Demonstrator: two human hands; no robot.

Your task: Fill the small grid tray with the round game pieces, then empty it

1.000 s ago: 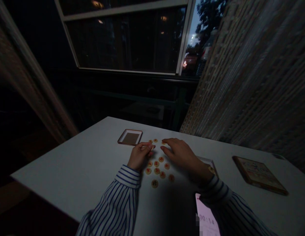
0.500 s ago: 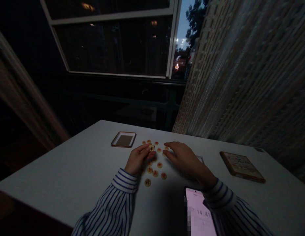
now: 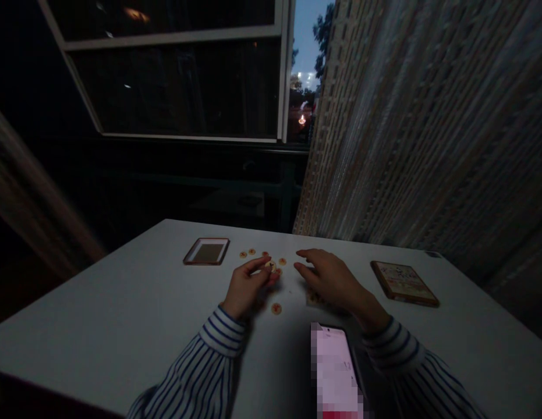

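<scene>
Right hand (image 3: 329, 280) has shifted off the two discs (image 3: 282, 262) that sat at its fingertips half a second ago; they now lie between the hands. Left hand (image 3: 248, 282) pinches a dark-marked disc (image 3: 271, 267), face showing, above the white table (image 3: 144, 297). Right hand: thumb and forefinger parted, nothing seen between; tan patch (image 3: 313, 298) beneath, unclear. Step in hand, judged: handling discs singly. Next move seems to call for a firm pinch, without nudging the loose discs (image 3: 276, 308).
</scene>
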